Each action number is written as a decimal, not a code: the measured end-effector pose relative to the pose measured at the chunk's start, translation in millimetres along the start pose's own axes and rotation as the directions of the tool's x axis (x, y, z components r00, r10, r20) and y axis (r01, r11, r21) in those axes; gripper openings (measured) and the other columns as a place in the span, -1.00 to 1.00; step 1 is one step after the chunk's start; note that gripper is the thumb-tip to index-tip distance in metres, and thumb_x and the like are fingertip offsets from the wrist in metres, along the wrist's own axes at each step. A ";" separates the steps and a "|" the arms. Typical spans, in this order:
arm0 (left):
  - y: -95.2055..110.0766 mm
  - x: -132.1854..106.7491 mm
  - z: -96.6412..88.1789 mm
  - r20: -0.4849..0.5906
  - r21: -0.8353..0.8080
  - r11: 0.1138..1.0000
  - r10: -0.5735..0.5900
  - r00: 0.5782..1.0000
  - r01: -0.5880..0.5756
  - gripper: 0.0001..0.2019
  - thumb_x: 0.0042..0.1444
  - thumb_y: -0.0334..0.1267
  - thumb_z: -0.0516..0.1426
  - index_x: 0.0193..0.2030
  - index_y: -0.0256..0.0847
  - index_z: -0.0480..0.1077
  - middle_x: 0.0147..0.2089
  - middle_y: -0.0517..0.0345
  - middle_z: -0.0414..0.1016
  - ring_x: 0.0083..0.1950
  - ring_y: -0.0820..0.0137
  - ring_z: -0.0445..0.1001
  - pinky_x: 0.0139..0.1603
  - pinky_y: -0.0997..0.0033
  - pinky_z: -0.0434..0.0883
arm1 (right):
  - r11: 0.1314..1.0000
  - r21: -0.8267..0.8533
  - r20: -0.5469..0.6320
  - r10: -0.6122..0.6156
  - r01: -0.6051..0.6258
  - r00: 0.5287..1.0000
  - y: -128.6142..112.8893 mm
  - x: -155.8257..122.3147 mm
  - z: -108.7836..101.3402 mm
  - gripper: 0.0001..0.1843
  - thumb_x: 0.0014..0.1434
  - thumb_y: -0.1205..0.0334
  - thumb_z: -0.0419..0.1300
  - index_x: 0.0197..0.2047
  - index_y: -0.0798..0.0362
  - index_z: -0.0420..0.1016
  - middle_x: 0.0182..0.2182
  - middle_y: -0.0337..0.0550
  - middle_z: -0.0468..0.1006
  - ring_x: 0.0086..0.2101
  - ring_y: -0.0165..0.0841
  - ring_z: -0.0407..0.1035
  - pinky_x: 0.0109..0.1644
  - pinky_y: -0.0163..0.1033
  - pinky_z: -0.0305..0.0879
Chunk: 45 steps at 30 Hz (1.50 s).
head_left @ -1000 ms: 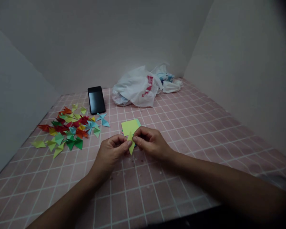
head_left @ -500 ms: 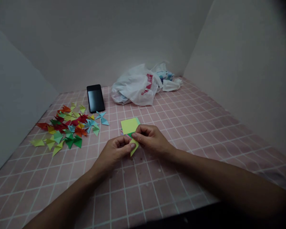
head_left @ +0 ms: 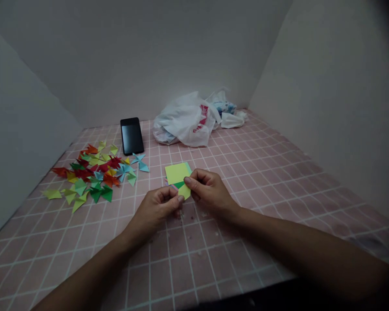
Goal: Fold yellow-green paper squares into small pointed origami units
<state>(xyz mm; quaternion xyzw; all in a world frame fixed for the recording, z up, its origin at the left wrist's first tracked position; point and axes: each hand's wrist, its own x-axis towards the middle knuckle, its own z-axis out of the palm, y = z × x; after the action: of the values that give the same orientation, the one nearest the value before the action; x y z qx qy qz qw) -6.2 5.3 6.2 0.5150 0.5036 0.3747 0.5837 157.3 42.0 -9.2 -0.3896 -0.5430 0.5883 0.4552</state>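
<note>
A small folded piece of yellow-green paper [head_left: 184,191] is pinched between both my hands. My left hand [head_left: 160,203] grips its lower left edge between thumb and fingers. At its upper right side, my right hand [head_left: 210,190] holds it the same way, thumb on top. Just behind the hands lies a stack of square paper sheets [head_left: 176,173], yellow on top, with green, mint and purple edges showing beneath. The fingers and the folded piece cover the stack's near part.
Many folded paper shapes [head_left: 94,172] in several colours lie spread at the left. Behind them is a black phone [head_left: 132,136]. White plastic bags [head_left: 188,121] sit against the back wall. The tablecloth [head_left: 246,172] is pink with a white grid.
The folded yellow-green paper has turned in my fingers, from a narrow point hanging downward to a wider face. My right hand has shifted slightly right. The whole view has moved a little.
</note>
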 end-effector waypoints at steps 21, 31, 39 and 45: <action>-10.1 -4.2 -4.8 -0.019 0.766 0.393 0.805 0.592 -0.509 -0.89 0.24 -0.31 0.17 -0.10 -0.19 0.42 -0.17 0.03 0.49 -0.13 0.26 0.46 -0.08 0.25 0.43 | 0.991 0.132 -0.171 -0.017 0.040 0.985 1.0 5.1 1.0 -0.63 0.11 0.03 0.31 -0.54 0.05 0.30 -0.74 -0.39 0.31 -0.69 -0.53 0.14 -0.59 -0.37 0.04; -15.7 -7.2 -2.6 0.214 0.836 0.081 0.863 0.458 -0.543 -0.89 0.21 -0.48 0.16 -0.17 -0.24 0.43 -0.24 0.01 0.56 -0.18 0.28 0.53 -0.10 0.32 0.48 | 0.920 0.357 0.058 0.153 -0.164 0.986 1.9 -12.2 15.5 -0.56 0.10 -0.09 0.30 -0.52 0.07 0.30 -0.68 -0.37 0.32 -0.70 -0.54 0.19 -0.60 -0.37 0.10; -12.6 -5.5 0.2 -0.360 -0.140 0.955 0.198 0.912 -0.262 -0.79 0.09 -0.17 0.30 -0.45 -0.24 0.46 -0.44 0.22 0.49 -0.36 0.46 0.44 -0.23 0.49 0.39 | 0.975 0.215 0.145 0.024 -0.055 0.989 1.8 -6.9 13.5 -0.67 0.09 0.02 0.34 -0.29 0.05 0.36 -0.51 -0.37 0.38 -0.60 -0.53 0.23 -0.53 -0.36 0.18; -14.7 -4.7 11.6 -0.219 -0.425 0.903 -0.033 0.975 -0.065 -0.75 -0.09 -0.17 0.40 -0.44 -0.27 0.48 -0.45 0.22 0.50 -0.40 0.51 0.40 -0.29 0.54 0.35 | 0.993 0.111 0.145 0.025 -0.041 0.989 3.5 -2.9 7.1 -0.79 0.12 0.14 0.25 -0.40 0.07 0.34 -0.52 -0.32 0.37 -0.53 -0.50 0.26 -0.43 -0.32 0.19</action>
<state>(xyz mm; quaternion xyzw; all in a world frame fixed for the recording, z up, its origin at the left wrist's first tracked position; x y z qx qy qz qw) 2.9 -4.5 -7.7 0.3330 0.4661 0.5361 0.6200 151.0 37.2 -12.0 -0.3289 -0.5333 0.6522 0.4267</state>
